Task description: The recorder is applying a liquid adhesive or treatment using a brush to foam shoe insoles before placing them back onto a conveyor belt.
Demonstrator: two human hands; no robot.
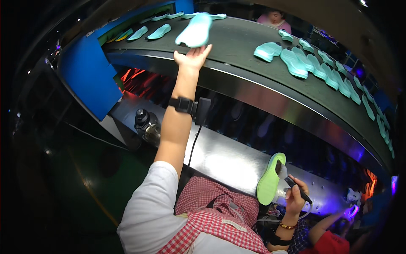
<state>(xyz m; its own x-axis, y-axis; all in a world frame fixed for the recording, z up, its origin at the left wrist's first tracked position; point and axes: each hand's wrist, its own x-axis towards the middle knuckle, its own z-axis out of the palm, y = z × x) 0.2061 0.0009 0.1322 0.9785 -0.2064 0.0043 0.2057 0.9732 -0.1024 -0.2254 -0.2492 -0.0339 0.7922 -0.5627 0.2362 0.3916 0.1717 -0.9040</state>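
Observation:
My left hand [192,57] reaches far up to the dark conveyor belt [237,46], palm open and fingers spread. Its fingertips are at the near edge of a blurred mint-green shoe sole [195,29] that sits tilted over the belt. A black wristband device is on that forearm. Low on the right, my right hand [294,198] grips a black brush [296,187]. The brush tip is beside a bright green sole [270,181] standing upright on the metal ledge. Whether that hand also touches the green sole I cannot tell.
Several mint soles [321,63] lie in rows along the belt's right side, with more at the back left [148,31]. A clear bottle [147,125] stands on the shiny metal ledge [220,158]. A person sits beyond the belt [275,19]. Another person's red-sleeved arm [327,237] is at lower right.

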